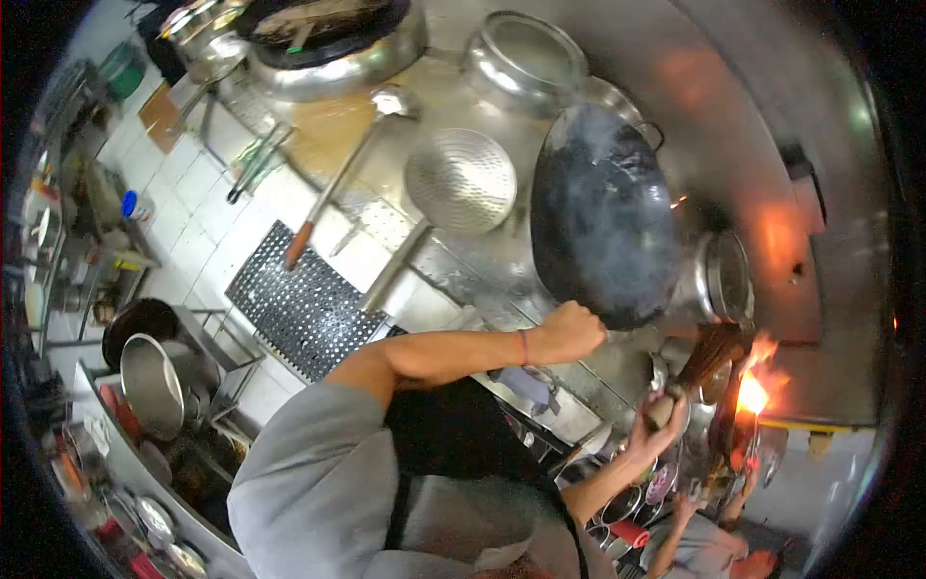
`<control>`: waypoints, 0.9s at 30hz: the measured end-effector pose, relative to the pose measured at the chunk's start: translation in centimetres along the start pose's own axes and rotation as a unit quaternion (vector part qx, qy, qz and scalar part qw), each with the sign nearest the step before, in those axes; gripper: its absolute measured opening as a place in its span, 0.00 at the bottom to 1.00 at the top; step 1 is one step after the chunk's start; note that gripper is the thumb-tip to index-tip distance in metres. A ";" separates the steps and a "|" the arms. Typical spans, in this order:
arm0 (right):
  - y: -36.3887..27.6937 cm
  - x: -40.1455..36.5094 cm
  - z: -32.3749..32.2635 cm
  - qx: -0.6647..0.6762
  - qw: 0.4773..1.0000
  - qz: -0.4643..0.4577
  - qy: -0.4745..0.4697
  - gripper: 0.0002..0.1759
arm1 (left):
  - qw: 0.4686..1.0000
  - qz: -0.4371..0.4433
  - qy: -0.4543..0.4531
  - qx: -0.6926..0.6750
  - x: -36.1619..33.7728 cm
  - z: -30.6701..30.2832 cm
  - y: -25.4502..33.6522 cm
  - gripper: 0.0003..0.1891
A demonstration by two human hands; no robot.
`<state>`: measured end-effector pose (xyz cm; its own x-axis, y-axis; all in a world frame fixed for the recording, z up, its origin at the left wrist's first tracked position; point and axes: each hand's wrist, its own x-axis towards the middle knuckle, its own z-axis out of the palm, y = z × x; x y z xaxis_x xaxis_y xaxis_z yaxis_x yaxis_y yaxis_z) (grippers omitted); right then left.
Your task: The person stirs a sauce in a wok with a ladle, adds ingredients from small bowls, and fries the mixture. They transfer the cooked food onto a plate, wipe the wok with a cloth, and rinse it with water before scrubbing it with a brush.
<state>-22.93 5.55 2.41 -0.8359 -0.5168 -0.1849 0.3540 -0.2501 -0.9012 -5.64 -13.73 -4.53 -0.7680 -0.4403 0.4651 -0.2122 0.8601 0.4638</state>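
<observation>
A dark wok (603, 222) with smoke over its inside lies on the steel range. My left hand (569, 333) is closed in a fist at the wok's near edge; the part it grips is hidden under the fingers. Farther right, my right hand (656, 429) is wrapped round the pale handle of a brown bamboo brush (712, 359), whose bristles point up and away from the wok. A perforated strainer (461, 181) rests to the left of the wok, beside a ladle (338, 183) with a wooden grip.
Flames (752, 394) rise at the right, near a co-worker (699, 542) in grey. Lidded steel pots (531, 63) stand behind the wok, and another pot (725, 275) to its right. A black perforated mat (304, 307) and a large pot (154, 386) are at the left.
</observation>
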 end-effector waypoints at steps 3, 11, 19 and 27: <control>0.0 4.4 1.5 0.126 0.983 0.081 -0.107 0.17 | 0.999 0.012 -0.036 -0.011 1.3 -1.7 0.7 0.06; 4.2 11.7 13.6 -0.363 0.883 0.084 -0.286 0.31 | 0.995 -0.058 -0.082 0.026 5.4 3.1 -1.3 0.11; 4.9 24.0 11.9 -0.791 0.579 -0.017 -0.195 0.34 | 0.991 -0.066 -0.112 0.037 5.6 3.6 -0.7 0.14; 14.0 23.6 14.2 -0.706 0.687 -0.071 -0.159 0.32 | 0.992 -0.058 -0.093 0.058 5.4 4.0 -0.5 0.15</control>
<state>-31.74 -21.80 -9.03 -0.6061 -0.7783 -0.1641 -0.6685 0.6102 -0.4252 -12.13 -15.50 -5.24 -0.8300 -0.4922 0.2625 -0.3651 0.8351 0.4114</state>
